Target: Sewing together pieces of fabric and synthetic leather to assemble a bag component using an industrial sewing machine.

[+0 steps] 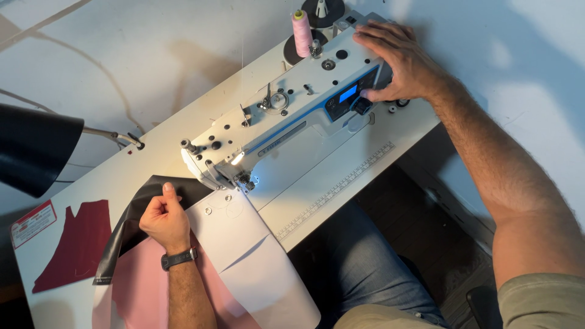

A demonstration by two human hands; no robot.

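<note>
Two bare hands at work. Left hand [164, 220], nearest, fingers curled shut, pinching the edge of a black strip [131, 226]. Strip's long axis runs from lower left up toward the needle area [247, 181]; it lies over a pink sheet [137, 289]. Dark red cutout [76, 244] just left; beside it a red-and-white rectangular label [32, 223] near the table [152, 146] edge. Farther off, right hand [399, 61] spread over the white sewing machine [286, 116], thumb apparently at the blue panel [348, 93]. Pink spool [301, 33] behind.
</note>
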